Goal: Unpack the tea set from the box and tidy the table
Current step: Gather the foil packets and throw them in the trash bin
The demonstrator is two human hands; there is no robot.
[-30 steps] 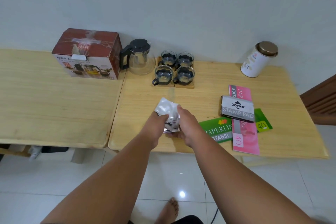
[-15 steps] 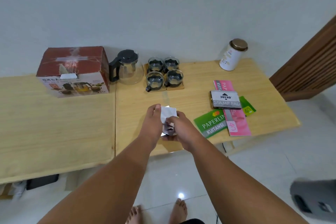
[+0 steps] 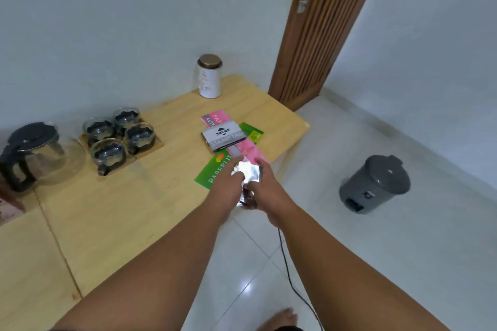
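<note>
Both my hands hold a crumpled clear plastic wrapper (image 3: 248,172) over the table's front right edge. My left hand (image 3: 227,189) grips its left side and my right hand (image 3: 266,191) grips its right side. A glass teapot with a black lid and handle (image 3: 37,154) stands at the far left of the wooden table (image 3: 129,212). Beside it, several glass cups (image 3: 118,137) sit on wooden coasters. Only a corner of the red box (image 3: 9,204) shows at the left edge.
A white canister with a gold lid (image 3: 209,76) stands at the table's back corner. A stamp pad tin (image 3: 223,136) lies on pink and green receipt books (image 3: 215,172). A grey pedal bin (image 3: 375,183) stands on the floor to the right, near a wooden door (image 3: 320,27). A black cable (image 3: 293,279) crosses the tiles.
The view has swung right, bringing the bin and door in and pushing the box nearly out of sight. My hands, still holding the wrapper, have moved right to the table's edge.
</note>
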